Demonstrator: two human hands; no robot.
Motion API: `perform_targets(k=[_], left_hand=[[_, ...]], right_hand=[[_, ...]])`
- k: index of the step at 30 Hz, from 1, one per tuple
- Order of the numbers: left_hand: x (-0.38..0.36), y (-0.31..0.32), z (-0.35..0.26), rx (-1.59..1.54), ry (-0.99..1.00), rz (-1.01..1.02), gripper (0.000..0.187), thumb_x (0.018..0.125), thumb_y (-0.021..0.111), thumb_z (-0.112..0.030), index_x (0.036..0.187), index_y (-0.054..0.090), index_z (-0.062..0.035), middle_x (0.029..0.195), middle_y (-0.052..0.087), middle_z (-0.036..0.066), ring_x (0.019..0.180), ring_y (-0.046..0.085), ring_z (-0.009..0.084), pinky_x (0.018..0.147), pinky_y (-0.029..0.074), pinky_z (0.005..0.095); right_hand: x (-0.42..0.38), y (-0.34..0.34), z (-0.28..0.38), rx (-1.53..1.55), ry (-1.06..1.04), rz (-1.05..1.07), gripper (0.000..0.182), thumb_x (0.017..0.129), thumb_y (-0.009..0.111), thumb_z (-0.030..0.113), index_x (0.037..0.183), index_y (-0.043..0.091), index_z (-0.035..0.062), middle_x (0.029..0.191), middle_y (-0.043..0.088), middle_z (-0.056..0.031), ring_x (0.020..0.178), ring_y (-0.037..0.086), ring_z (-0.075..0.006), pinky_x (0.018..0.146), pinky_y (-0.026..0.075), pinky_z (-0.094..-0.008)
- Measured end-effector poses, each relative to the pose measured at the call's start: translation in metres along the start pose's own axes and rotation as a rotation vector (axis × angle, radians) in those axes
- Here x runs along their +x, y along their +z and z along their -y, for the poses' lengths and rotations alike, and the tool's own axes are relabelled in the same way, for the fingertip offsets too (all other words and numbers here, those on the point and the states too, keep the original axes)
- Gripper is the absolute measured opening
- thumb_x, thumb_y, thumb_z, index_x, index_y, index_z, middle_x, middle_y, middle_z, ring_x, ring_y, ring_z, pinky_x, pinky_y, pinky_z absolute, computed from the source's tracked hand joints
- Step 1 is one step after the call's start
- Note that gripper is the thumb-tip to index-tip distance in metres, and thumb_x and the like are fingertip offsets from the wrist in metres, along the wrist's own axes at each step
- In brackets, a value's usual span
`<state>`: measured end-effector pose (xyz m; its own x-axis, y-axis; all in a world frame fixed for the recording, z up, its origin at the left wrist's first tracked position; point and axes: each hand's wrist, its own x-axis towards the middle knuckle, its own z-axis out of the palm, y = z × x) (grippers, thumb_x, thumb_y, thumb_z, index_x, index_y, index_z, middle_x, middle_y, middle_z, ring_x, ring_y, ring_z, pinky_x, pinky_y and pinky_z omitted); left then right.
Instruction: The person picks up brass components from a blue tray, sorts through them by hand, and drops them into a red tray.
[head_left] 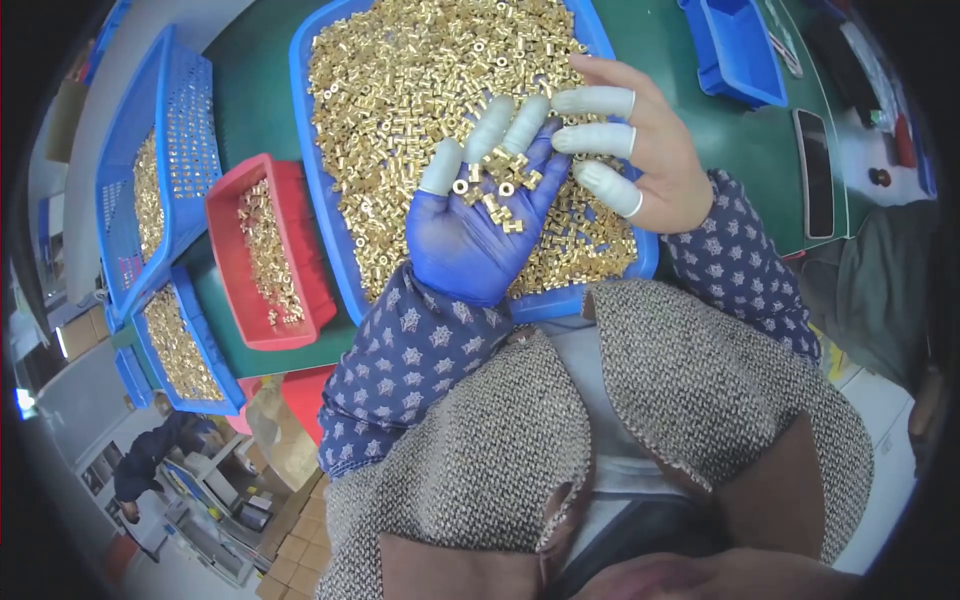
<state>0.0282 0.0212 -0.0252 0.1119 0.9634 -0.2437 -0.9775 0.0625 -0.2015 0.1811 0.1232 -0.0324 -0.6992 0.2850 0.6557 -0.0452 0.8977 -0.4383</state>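
My left hand (470, 225), in a blue glove with pale finger cots, is palm up and cupped over the large blue tray (325, 215). It holds several small brass fittings (493, 190) on the palm and fingers. From the right, my right hand (635, 140), bare with pale cots on its fingers, reaches to the edge of the left hand. Its fingers are apart, and nothing shows between them. A thick layer of loose brass fittings (400, 90) fills the tray below both hands.
Left of the tray are a red bin (228, 235), a tall blue basket (190, 130) and a low blue bin (210, 345), all with brass parts. A small blue bin (738, 50) and a phone (817, 172) lie right. A person (148, 465) is in the background.
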Motion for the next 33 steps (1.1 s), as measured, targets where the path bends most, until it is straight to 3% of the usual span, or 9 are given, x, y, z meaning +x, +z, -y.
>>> perform_targets(k=[5, 8, 11, 14, 17, 20, 23, 26, 33], left_hand=[[0.0, -0.002, 0.001, 0.095, -0.066, 0.032, 0.046, 0.088, 0.039, -0.027, 0.124, 0.032, 0.0005, 0.122, 0.041, 0.018, 0.112, 0.04, 0.032, 0.093, 0.036, 0.0449], [0.003, 0.015, 0.012, 0.222, -0.079, -0.079, 0.019, 0.083, 0.046, -0.027, 0.075, 0.033, -0.0147, 0.085, 0.039, 0.004, 0.077, 0.039, 0.0141, 0.069, 0.032, 0.0275], [0.001, 0.015, 0.012, 0.214, -0.062, -0.149, 0.019, 0.086, 0.04, -0.029, 0.089, 0.039, -0.0103, 0.089, 0.038, 0.005, 0.082, 0.039, 0.0134, 0.075, 0.032, 0.0289], [0.003, -0.012, 0.002, 0.005, -0.158, 0.145, 0.045, 0.089, 0.038, -0.026, 0.124, 0.027, -0.0006, 0.117, 0.038, 0.005, 0.113, 0.035, 0.0212, 0.097, 0.028, 0.0408], [0.0, 0.014, 0.013, 0.166, -0.085, -0.103, 0.017, 0.087, 0.04, -0.024, 0.086, 0.034, -0.0087, 0.095, 0.035, 0.007, 0.1, 0.037, 0.0171, 0.094, 0.029, 0.0363], [-0.001, 0.003, 0.009, 0.123, -0.117, -0.016, 0.047, 0.088, 0.04, -0.027, 0.123, 0.027, 0.0017, 0.128, 0.03, 0.013, 0.116, 0.033, 0.0216, 0.098, 0.028, 0.0391], [-0.001, 0.0, 0.007, -0.027, -0.158, -0.011, 0.042, 0.088, 0.038, -0.025, 0.118, 0.03, 0.0032, 0.119, 0.035, 0.017, 0.108, 0.037, 0.0253, 0.097, 0.03, 0.0453], [0.0, 0.012, 0.014, 0.129, -0.1, -0.113, 0.021, 0.088, 0.036, -0.024, 0.085, 0.041, -0.0048, 0.103, 0.041, 0.008, 0.107, 0.038, 0.0196, 0.095, 0.03, 0.0377], [0.001, 0.004, 0.012, 0.118, -0.134, -0.03, 0.027, 0.087, 0.039, -0.023, 0.101, 0.036, -0.0004, 0.095, 0.038, 0.009, 0.095, 0.038, 0.0164, 0.093, 0.031, 0.0358]], right_hand=[[0.002, 0.001, 0.002, 0.04, -0.034, 0.043, 0.022, 0.085, 0.044, 0.02, 0.103, 0.054, 0.0126, 0.114, 0.048, -0.0103, 0.113, 0.036, -0.0383, 0.09, 0.035, -0.0497], [0.004, 0.003, 0.002, 0.076, -0.07, 0.108, 0.022, 0.086, 0.044, 0.021, 0.105, 0.052, 0.0128, 0.113, 0.048, -0.0149, 0.112, 0.037, -0.038, 0.092, 0.031, -0.0512], [0.002, 0.004, 0.001, 0.059, -0.06, 0.107, 0.021, 0.085, 0.047, 0.02, 0.103, 0.054, 0.0113, 0.114, 0.047, -0.0131, 0.115, 0.034, -0.0379, 0.093, 0.032, -0.049], [0.001, 0.005, 0.001, 0.003, -0.019, 0.078, 0.02, 0.084, 0.047, 0.02, 0.101, 0.055, 0.0144, 0.113, 0.048, -0.0087, 0.115, 0.035, -0.0374, 0.09, 0.035, -0.0474], [0.005, 0.0, 0.002, -0.003, -0.023, 0.083, 0.016, 0.083, 0.048, 0.017, 0.096, 0.057, 0.0126, 0.109, 0.05, -0.0116, 0.111, 0.037, -0.039, 0.09, 0.034, -0.0502], [0.003, 0.0, 0.001, 0.004, -0.007, 0.065, 0.016, 0.084, 0.048, 0.018, 0.096, 0.056, 0.0132, 0.11, 0.05, -0.0114, 0.112, 0.037, -0.0386, 0.09, 0.034, -0.0496], [0.002, 0.0, 0.001, -0.02, -0.005, 0.028, 0.021, 0.085, 0.044, 0.02, 0.101, 0.057, 0.0132, 0.113, 0.048, -0.0098, 0.114, 0.036, -0.0347, 0.091, 0.032, -0.047], [0.0, 0.001, 0.001, -0.029, -0.027, 0.031, 0.024, 0.086, 0.039, 0.022, 0.103, 0.055, 0.0136, 0.114, 0.046, -0.0112, 0.114, 0.035, -0.0371, 0.091, 0.032, -0.0486], [0.003, 0.0, 0.001, -0.036, -0.027, 0.077, 0.021, 0.086, 0.04, 0.02, 0.099, 0.055, 0.0124, 0.113, 0.048, -0.0118, 0.114, 0.035, -0.0379, 0.091, 0.033, -0.0483]])
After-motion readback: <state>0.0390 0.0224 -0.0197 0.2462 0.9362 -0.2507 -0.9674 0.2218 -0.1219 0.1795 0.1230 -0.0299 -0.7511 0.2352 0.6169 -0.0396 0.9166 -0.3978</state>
